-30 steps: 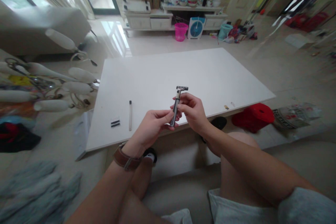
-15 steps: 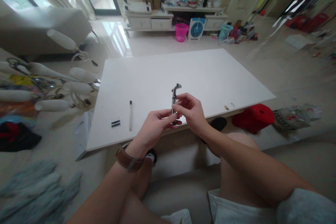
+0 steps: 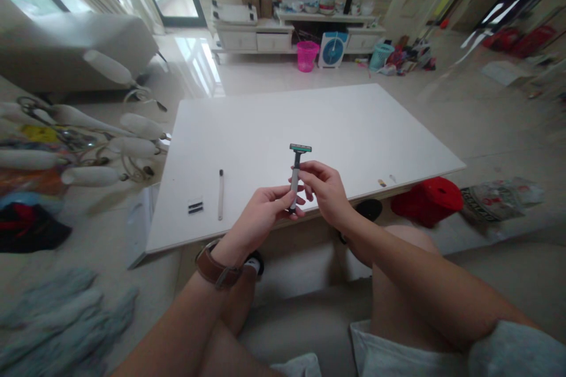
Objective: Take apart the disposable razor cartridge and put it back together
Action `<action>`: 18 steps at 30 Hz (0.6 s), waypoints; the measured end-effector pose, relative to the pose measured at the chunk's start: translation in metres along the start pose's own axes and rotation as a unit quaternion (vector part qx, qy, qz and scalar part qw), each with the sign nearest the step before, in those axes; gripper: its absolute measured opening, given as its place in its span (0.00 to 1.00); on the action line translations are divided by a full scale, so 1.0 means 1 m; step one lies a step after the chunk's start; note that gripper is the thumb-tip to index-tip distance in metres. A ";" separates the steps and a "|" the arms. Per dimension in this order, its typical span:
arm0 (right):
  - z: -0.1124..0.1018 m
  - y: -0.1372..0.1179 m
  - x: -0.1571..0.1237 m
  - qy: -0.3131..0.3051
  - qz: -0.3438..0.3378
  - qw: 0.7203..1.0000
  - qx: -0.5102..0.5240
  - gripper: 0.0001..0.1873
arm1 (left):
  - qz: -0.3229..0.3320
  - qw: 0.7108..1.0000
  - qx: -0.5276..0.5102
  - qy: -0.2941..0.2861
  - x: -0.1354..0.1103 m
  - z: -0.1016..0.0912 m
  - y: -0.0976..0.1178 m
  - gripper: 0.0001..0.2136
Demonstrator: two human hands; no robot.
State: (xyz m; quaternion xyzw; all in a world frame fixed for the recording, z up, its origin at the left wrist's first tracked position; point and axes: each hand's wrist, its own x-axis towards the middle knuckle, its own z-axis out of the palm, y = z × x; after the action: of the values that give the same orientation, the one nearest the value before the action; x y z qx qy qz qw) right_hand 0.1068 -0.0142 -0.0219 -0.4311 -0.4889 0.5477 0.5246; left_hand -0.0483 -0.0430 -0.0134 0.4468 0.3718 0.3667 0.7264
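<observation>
I hold a razor point(image 3: 296, 166) upright above the near edge of the white table point(image 3: 336, 123). Its head with a green strip points up and faces me. My left hand point(image 3: 262, 217), with a brown watch strap at the wrist, pinches the bottom of the grey handle. My right hand point(image 3: 323, 189) is closed on the handle's middle with thumb and fingers. On the table to the left lie a thin whitish stick point(image 3: 220, 193) and a small black-and-white cartridge piece point(image 3: 194, 207).
Two tiny bits point(image 3: 386, 180) lie near the table's right edge. A red stool point(image 3: 428, 199) stands on the floor right of the table. White bottle-like shapes and cables point(image 3: 88, 141) crowd the left. A TV cabinet point(image 3: 283, 29), pink bin point(image 3: 307, 55) and fan stand far back.
The razor has been turned about its handle between my fingers: its head showed dark, then edge-on, and now faces me with the green strip. Both hands stay in place.
</observation>
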 end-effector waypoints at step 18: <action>-0.001 -0.009 -0.001 -0.019 -0.012 0.999 -0.043 0.04 | 0.003 0.998 0.060 0.014 -0.001 0.001 -0.002 0.14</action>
State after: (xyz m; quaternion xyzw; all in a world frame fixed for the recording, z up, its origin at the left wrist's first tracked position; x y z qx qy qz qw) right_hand 0.1091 -0.0158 -0.0134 -0.4372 -0.5270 0.5279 0.5024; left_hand -0.0476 -0.0444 -0.0147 0.4856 0.4017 0.3520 0.6920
